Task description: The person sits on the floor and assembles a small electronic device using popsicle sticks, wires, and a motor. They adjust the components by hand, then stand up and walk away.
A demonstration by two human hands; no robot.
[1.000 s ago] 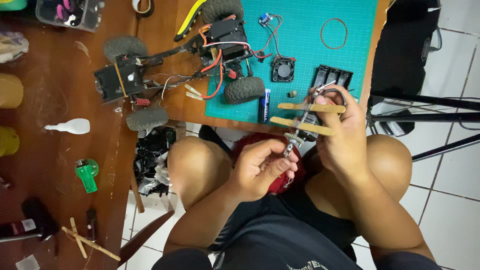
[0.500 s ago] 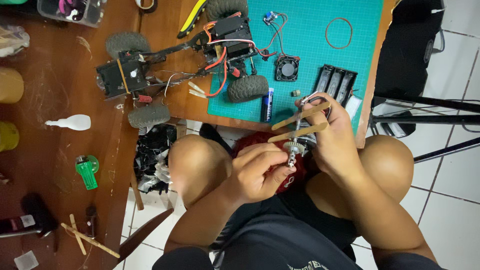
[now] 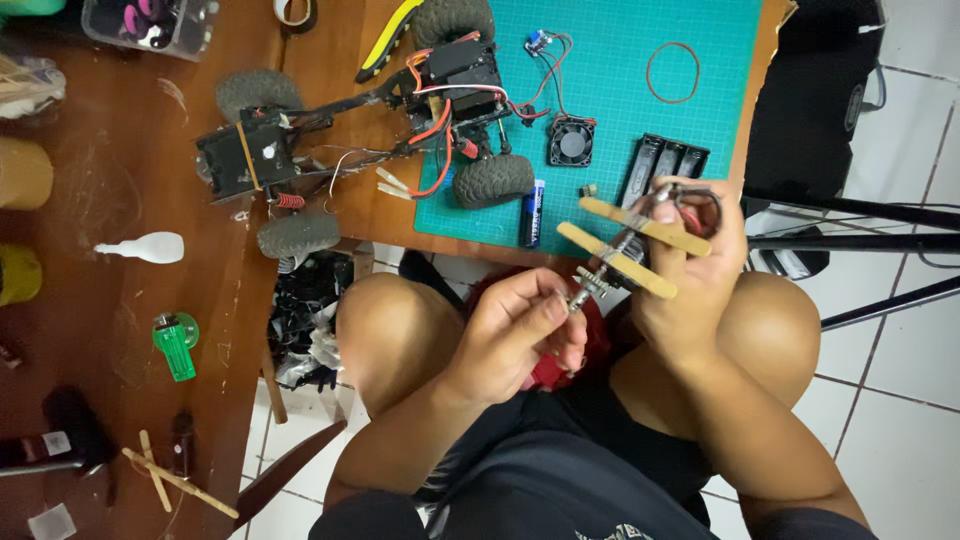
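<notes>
Left hand (image 3: 520, 335) pinches rod (image 3: 600, 275) low end, right hand (image 3: 690, 270) closed round top with two sticks (image 3: 630, 245), above lap by mat (image 3: 600, 110); looks light, stiff rod, sticks snappable; grip metal.

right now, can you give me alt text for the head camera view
Seen from above, a seated person's right hand holds a small metal shaft assembly with two wooden sticks across it, while the left hand pinches its lower end. Behind, on a wooden table, lies a model car chassis, partly on a green mat.
</notes>
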